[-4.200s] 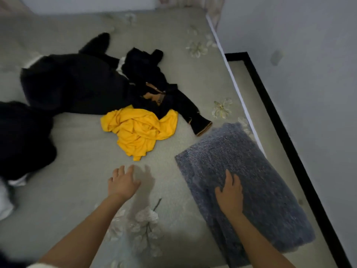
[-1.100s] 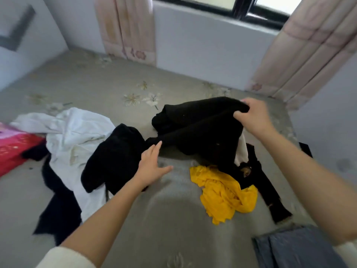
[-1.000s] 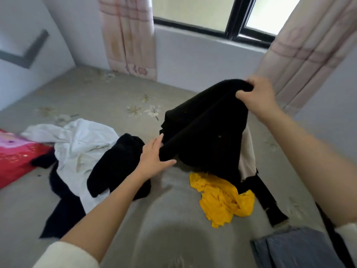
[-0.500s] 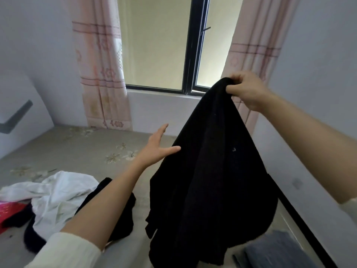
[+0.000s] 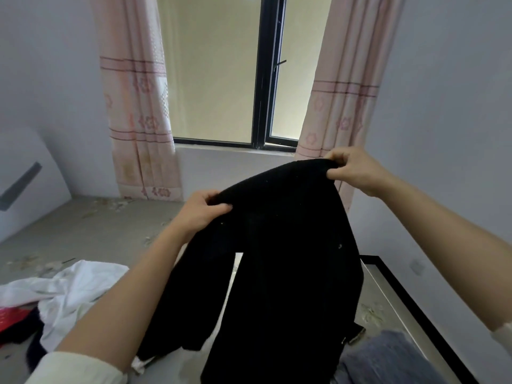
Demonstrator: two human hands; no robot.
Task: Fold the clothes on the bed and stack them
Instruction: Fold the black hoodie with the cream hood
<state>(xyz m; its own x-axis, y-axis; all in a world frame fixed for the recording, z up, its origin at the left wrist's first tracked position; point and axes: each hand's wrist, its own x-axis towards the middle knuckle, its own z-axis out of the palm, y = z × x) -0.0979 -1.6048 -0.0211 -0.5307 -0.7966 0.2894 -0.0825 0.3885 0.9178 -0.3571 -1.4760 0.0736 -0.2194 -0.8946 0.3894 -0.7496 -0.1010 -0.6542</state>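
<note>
A black knit garment [image 5: 288,267] hangs in the air above the bed, held up by its top edge. My left hand [image 5: 198,210] grips that edge at its left end. My right hand [image 5: 353,171] pinches the edge higher up at the right end. The cloth drops down in two long hanging parts and hides the bed's middle. A folded grey garment [image 5: 388,358] lies on the bed at the lower right.
The grey flowered bed sheet [image 5: 91,231] stretches to the wall under the window [image 5: 221,73] with pink curtains. A white garment [image 5: 72,286] and a red one [image 5: 11,317] lie crumpled at the left. The bed's black-trimmed edge [image 5: 410,306] runs along the right.
My left hand, open beside the black garment half a second ago, has taken hold of its top edge. My right hand has come lower and the garment now spreads between both hands.
</note>
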